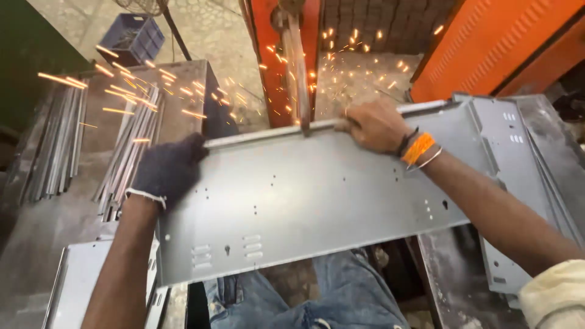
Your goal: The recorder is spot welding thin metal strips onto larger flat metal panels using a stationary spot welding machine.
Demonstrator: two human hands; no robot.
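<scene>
A long grey sheet-metal panel (304, 195) with punched holes and slots lies across my lap, its folded far edge pressed under a vertical metal arm of an orange machine (297, 67). Orange sparks (183, 91) fly out to the left and behind. My left hand (167, 170), in a dark knitted glove, grips the panel's far left corner. My bare right hand (375, 125), with an orange band and bangle at the wrist, is closed on the folded far edge just right of the contact point.
Bundles of thin metal strips (131, 146) lie on a workbench at left, with a blue crate (137, 38) behind. More punched panels (524, 158) are stacked at right and another (79, 280) at lower left. An orange machine housing (487, 42) stands at upper right.
</scene>
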